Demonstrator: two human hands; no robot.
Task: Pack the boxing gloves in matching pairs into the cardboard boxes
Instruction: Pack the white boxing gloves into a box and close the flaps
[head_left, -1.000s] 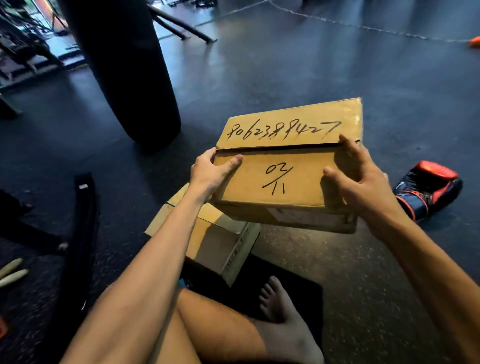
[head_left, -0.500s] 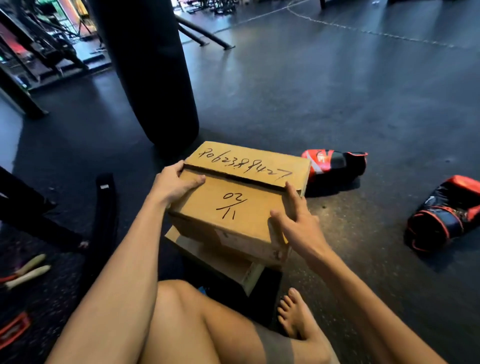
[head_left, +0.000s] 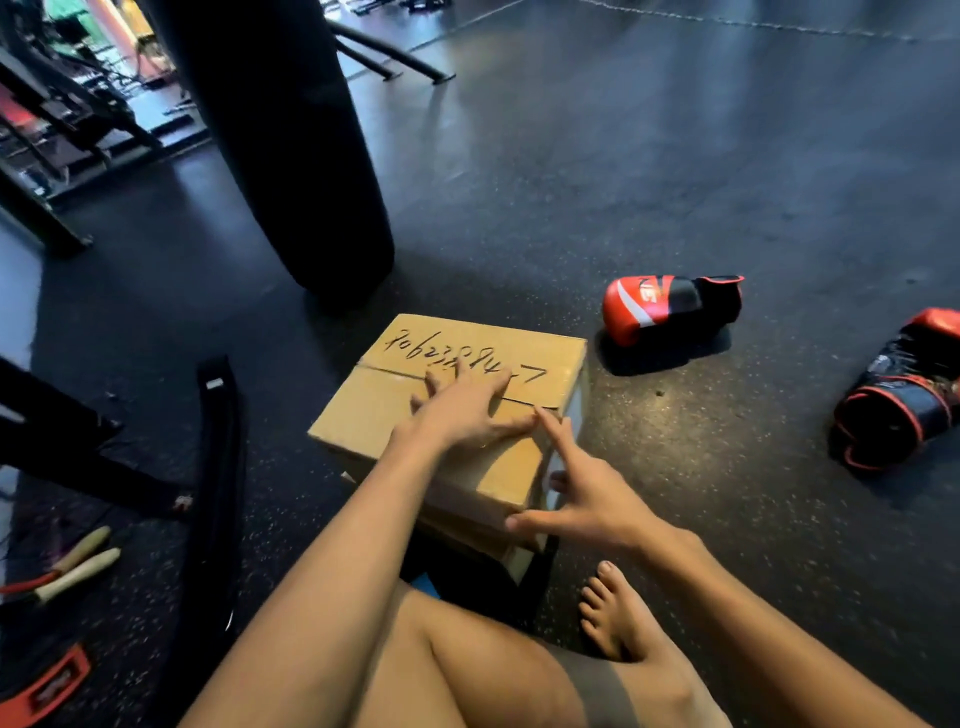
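Floor (head_left: 649, 171): dark rubber matting with pale speckles; a thin white line (head_left: 727, 22) crosses its far edge. Punching bag (head_left: 280, 145): black, cylindrical, upright, lower end near the floor. Black metal frame tubes (head_left: 387, 61) lie behind it. Equipment racks (head_left: 67, 119) stand at far left. A long black strap (head_left: 221, 467) lies on the floor at left. Beside it, two pale wooden handles (head_left: 83, 558) lie parallel, close together. A red-and-black item (head_left: 49, 686), partly cut off, occupies the bottom-left corner.

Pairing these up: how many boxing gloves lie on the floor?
2: red glove right of the top box, dark glove at the frame's right edge. Others may be boxed.
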